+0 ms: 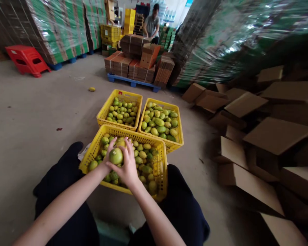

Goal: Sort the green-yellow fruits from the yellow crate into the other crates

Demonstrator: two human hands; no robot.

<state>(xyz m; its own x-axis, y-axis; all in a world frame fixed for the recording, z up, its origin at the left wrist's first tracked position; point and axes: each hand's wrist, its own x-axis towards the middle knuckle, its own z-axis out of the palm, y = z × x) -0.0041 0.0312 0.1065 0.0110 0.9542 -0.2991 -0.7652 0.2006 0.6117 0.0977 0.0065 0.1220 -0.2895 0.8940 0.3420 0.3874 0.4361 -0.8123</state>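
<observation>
My left hand [107, 160] and my right hand [128, 166] are close together over the front yellow crate [160, 171]. Between them they clasp a green lemon [116, 156], with a yellower lemon [121, 142] just behind it. My fingers are curled round the fruit, and part of what they enclose is hidden. Below my hands, the crate is filled with green and yellow lemons [147, 169]. It stands between my knees.
Behind it touch two more lemon crates, a left one [102, 118] and a right one [181, 135]. A stray lemon [92, 89] lies on the floor. Open cardboard boxes [256, 186] crowd the right; a red stool [28, 59] stands left. A person [152, 25] works behind stacked cardboard [118, 65].
</observation>
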